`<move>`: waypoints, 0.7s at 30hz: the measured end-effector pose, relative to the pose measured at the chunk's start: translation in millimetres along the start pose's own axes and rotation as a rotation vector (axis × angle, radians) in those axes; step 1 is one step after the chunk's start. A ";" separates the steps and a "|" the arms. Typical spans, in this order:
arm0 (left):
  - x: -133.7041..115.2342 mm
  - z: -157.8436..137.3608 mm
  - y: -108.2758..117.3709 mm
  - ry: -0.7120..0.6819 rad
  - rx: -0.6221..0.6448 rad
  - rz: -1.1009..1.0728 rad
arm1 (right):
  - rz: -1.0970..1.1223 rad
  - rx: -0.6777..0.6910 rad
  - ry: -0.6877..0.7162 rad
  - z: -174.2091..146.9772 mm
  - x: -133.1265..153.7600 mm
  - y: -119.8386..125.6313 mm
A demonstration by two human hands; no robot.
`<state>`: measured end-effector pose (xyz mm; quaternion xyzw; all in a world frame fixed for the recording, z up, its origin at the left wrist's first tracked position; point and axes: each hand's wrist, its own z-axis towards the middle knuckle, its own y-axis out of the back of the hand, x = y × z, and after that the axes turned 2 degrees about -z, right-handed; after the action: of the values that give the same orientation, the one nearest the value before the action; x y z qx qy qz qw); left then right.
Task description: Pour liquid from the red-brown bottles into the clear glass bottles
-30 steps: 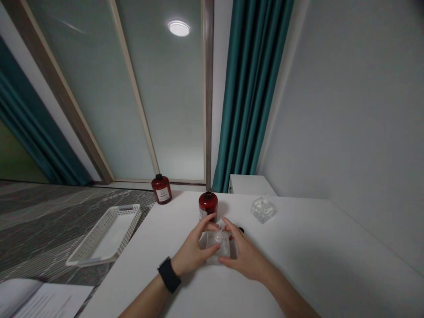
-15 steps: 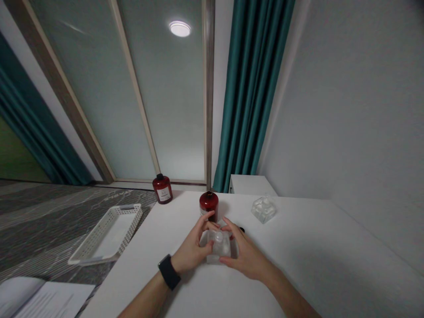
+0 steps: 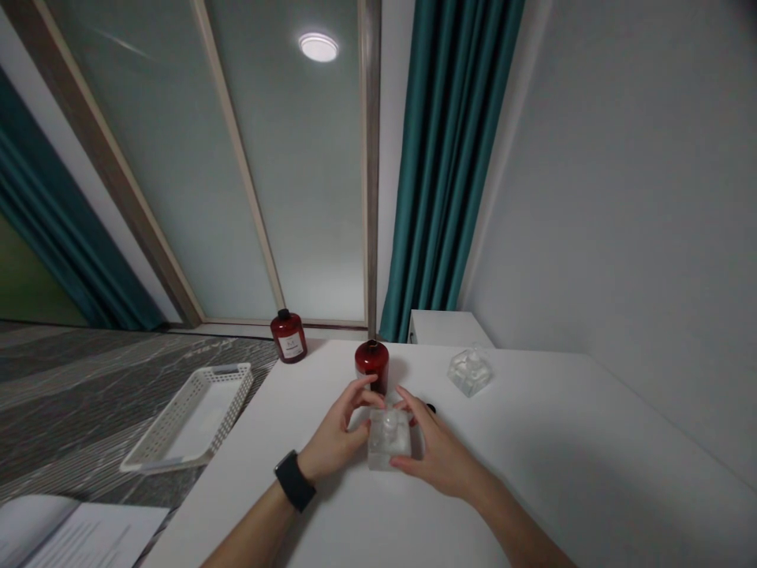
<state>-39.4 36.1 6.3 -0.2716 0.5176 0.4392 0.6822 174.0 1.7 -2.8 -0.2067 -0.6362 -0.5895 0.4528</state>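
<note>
On the white table (image 3: 331, 528) sits a clear, squarish glass container (image 3: 389, 443) with a rounded knob-like part on top. My right hand (image 3: 441, 454) curves round its right side, thumb at the near edge and fingers at the far side. My left hand (image 3: 334, 438), with a black watch (image 3: 294, 480) on its wrist, is at the left side, its fingers and thumb spread apart. The left fingertips reach the far left corner; whether they touch the glass I cannot tell. A dark red bottle (image 3: 372, 361), uncapped, stands just beyond my hands. A small black piece (image 3: 431, 409) is partly hidden behind my right hand.
Another clear glass piece (image 3: 469, 372) is at the back right of the table. A capped red bottle (image 3: 289, 337) with a white label stands at the back left corner. Left of the table are a white basket (image 3: 152, 430) and an open book (image 3: 88, 536).
My left hand has drawn slightly left and its thumb has come off the front of the glass. My right hand stays round the glass container.
</note>
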 end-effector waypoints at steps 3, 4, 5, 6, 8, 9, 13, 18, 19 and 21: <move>1.5 -0.3 0.2 0.032 0.065 -0.051 | -0.004 -0.002 0.001 0.4 -1.4 -0.7; 1.8 -0.3 0.2 0.035 0.067 -0.066 | -0.002 -0.005 0.005 0.6 -1.9 -0.9; 2.0 -0.2 0.2 0.035 0.056 -0.080 | 0.002 -0.007 0.010 0.7 -2.4 -1.2; 2.1 0.0 0.5 0.031 0.038 -0.094 | 0.008 -0.007 0.015 0.7 -2.8 -1.4; 2.1 0.3 1.2 0.027 0.011 -0.123 | 0.017 -0.003 0.020 0.6 -3.1 -1.6; 2.1 0.5 1.5 0.029 0.011 -0.139 | 0.018 -0.001 0.020 0.4 -3.0 -1.5; 1.2 1.2 1.5 0.057 0.073 -0.196 | 0.015 -0.003 0.018 -0.5 -1.8 -0.6; 0.9 1.0 2.6 0.006 -0.007 -0.148 | 0.017 -0.008 0.026 -0.9 -2.8 -1.1; 1.1 0.7 3.2 0.008 -0.007 -0.144 | 0.019 -0.012 0.027 -0.9 -3.2 -1.5; 1.7 0.3 4.1 0.022 0.027 -0.141 | 0.018 -0.022 0.030 -0.9 -3.9 -2.1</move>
<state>-42.8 38.7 5.1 -0.3030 0.5104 0.3800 0.7094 174.6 1.5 -7.3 -0.2087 -0.6210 -0.5953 0.4652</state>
